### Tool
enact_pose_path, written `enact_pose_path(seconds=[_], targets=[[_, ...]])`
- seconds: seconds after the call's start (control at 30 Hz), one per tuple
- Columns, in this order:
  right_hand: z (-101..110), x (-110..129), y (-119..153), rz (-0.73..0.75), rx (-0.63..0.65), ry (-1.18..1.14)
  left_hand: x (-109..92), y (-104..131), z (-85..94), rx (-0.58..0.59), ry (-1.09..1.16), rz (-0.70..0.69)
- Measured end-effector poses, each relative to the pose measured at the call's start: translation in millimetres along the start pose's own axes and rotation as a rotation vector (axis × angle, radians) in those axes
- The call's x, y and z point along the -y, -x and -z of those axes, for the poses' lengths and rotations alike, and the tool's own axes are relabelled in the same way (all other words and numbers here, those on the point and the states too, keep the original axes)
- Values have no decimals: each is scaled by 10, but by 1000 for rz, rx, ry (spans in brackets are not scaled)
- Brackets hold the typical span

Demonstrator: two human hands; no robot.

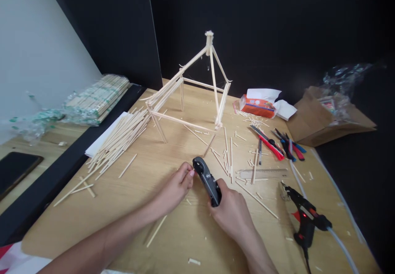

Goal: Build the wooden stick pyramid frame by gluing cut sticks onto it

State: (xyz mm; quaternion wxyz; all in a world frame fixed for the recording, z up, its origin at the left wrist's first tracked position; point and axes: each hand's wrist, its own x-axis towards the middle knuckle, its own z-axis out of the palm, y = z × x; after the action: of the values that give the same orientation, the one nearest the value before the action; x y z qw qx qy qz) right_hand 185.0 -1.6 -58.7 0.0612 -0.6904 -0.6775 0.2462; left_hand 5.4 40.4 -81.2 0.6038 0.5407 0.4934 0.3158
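My right hand (231, 208) is wrapped round a grey and black hand tool (208, 181) with a rounded head, which looks like a plier-type cutter. The fingers of my left hand (182, 179) are pinched together right at the tool's head. Whatever they hold there is too small to make out. Beyond both hands stands a house-shaped frame of wooden sticks (185, 121), with legs, a rectangular top and slanted sticks meeting at a peak. A single stick (156, 231) lies on the table below my left forearm.
A pile of loose sticks (123, 138) lies at left, near bagged sticks (98, 97) and a phone (18, 169). Right of the frame are a tissue pack (257, 106), a red utility knife (268, 143), pliers (288, 144), a clear ruler (263, 173), a glue gun (305, 216) and a paper bag (311, 113).
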Motion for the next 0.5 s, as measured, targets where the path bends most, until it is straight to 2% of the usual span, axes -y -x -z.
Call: enact_pose_path(seconds=[0.27, 0.5], targets=[[-9, 49, -19, -29, -19, 184, 48, 2, -9, 20, 101, 37], [-10, 29, -35, -31, -4, 244, 77, 0, -35, 11, 80, 39]])
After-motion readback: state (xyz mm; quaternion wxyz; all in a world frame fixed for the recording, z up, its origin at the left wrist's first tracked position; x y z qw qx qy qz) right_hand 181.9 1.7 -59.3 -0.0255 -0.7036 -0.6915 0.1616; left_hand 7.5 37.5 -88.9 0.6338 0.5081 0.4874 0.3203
